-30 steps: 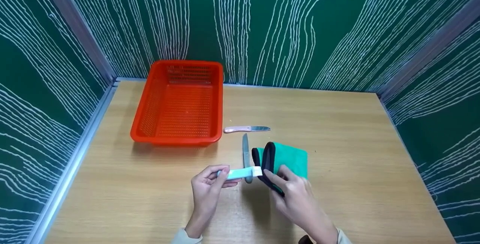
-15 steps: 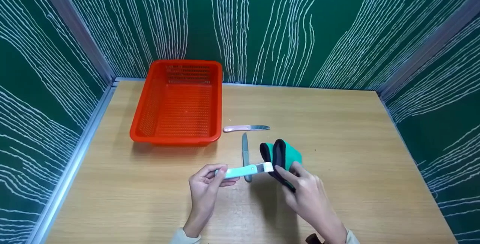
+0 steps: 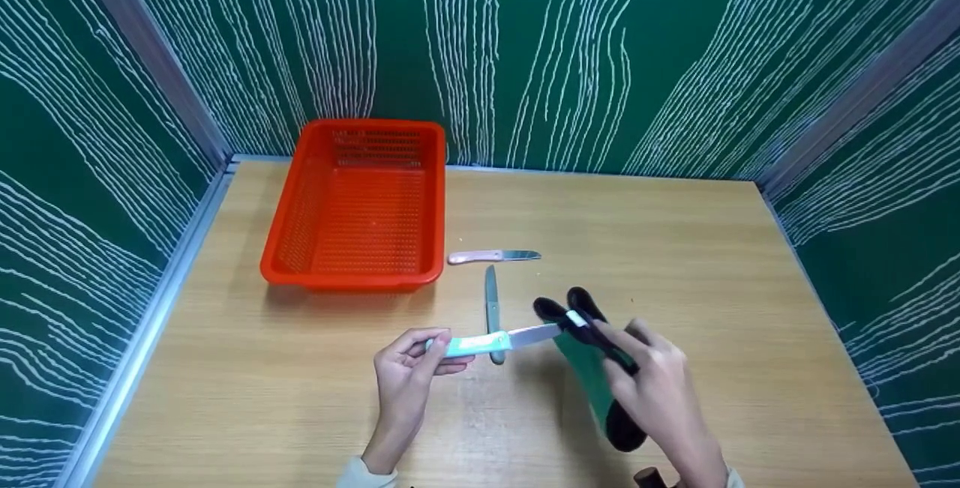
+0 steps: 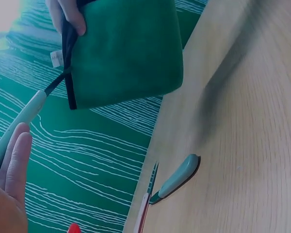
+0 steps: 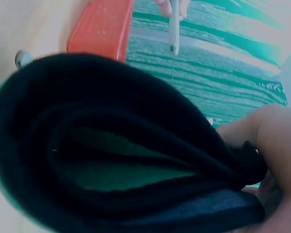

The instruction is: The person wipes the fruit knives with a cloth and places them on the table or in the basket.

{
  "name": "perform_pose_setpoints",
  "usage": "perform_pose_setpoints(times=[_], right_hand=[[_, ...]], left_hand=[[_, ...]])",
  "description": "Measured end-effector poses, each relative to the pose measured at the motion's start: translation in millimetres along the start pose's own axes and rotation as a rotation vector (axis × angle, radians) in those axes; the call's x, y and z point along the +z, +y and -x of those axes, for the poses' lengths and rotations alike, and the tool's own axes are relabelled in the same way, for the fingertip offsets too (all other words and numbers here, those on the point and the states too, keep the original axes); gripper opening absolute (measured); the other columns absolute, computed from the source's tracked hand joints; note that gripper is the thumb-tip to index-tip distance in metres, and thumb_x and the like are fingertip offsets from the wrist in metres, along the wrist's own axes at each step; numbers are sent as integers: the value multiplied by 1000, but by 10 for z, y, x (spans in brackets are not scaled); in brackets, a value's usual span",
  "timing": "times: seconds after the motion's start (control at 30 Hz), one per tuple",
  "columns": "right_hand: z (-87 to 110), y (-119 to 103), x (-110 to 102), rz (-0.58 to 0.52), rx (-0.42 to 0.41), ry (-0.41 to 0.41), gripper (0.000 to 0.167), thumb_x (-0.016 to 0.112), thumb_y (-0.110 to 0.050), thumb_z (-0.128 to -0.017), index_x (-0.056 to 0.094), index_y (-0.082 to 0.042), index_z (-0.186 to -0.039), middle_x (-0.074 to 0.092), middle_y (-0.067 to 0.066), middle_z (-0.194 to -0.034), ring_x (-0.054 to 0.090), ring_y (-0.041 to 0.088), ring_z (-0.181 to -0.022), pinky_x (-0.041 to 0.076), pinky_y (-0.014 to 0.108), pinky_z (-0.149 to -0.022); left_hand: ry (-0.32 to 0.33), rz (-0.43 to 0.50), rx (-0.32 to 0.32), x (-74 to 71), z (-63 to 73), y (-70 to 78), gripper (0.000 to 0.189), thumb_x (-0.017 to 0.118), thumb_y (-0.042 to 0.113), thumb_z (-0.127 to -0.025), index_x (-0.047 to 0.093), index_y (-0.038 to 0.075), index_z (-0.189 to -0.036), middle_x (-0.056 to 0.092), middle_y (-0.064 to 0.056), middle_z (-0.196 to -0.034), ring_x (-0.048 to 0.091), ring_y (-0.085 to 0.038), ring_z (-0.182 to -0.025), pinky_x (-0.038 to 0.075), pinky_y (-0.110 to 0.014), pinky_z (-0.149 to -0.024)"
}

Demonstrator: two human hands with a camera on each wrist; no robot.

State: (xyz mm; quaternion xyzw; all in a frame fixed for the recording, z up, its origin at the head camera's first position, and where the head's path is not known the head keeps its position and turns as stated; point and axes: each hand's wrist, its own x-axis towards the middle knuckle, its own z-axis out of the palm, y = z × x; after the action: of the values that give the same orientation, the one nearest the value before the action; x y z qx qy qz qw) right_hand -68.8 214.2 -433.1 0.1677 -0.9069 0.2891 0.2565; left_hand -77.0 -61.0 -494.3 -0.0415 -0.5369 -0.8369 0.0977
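My left hand [image 3: 405,379] holds a folding-style knife by its light turquoise handle [image 3: 472,344], blade pointing right. Between thumb and fingers of my right hand [image 3: 664,387] is a folded green cloth [image 3: 589,372] with black edging, raised above the table. The blade's tip meets the black edge beside a small white tag [image 3: 576,318]; whether it touches the tag I cannot tell. In the left wrist view the cloth [image 4: 128,53] hangs broadside. From the right wrist, its layers [image 5: 102,82] gape apart and cover much of the view.
A grey-green knife [image 3: 492,315] lies on the wooden table in front of the hands. Farther back is a pink-handled knife [image 3: 480,256], near a red plastic basket [image 3: 274,272]. Green walls with white wavy lines enclose the table's back and sides.
My right hand has moved right with the cloth and turned it, so its black-edged layers now face up. The knife's blade, largely hidden before, now shows in full. The left hand barely shifted.
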Motion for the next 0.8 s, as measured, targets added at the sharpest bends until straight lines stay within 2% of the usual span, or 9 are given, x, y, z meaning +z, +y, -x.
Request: perform_pose_setpoints(times=[0.1,0.27,0.47,0.63,0.8], right_hand=[[-8,37,-54,-14,18,63,46,69,15,-61,73,-5,-102,53,-2,-75,44,6,-56,39,15,-41],[-49,45,-127,-57,55,162,38,69,14,-65,75,-4,-97,54,-3,-72,42,6,-52,32,13,-39],[-117,-35,-159,-89,55,225,34,70,14,-65,76,-5,-92,55,-1,-70,40,6,-52,28,15,-40],[-152,-160,-131,-131,15,222,35,72,16,-62,75,-3,-92,54,-1,-69,40,5,-52,28,13,-40],[-154,-278,-35,-188,-32,177,40,72,17,-61,75,-4,-95,54,-4,-71,42,4,-53,31,12,-40]], left_hand=[[0,-16,-10,1,0,-2,21,66,4,-88,62,-14,-97,66,-29,-84,68,-40,-67,58,-47,-59],[-13,-28,-6,19,4,-15,20,66,4,-88,62,-14,-96,66,-28,-82,68,-39,-66,58,-47,-58],[-25,-31,-3,48,12,-30,20,67,4,-87,62,-14,-94,66,-28,-81,68,-38,-65,58,-46,-57],[-28,-23,-14,67,8,-35,20,67,4,-87,62,-14,-95,66,-28,-81,68,-39,-66,58,-47,-57],[-29,-24,-32,87,-1,-36,22,67,6,-87,62,-14,-95,66,-27,-81,68,-40,-67,58,-47,-58]])
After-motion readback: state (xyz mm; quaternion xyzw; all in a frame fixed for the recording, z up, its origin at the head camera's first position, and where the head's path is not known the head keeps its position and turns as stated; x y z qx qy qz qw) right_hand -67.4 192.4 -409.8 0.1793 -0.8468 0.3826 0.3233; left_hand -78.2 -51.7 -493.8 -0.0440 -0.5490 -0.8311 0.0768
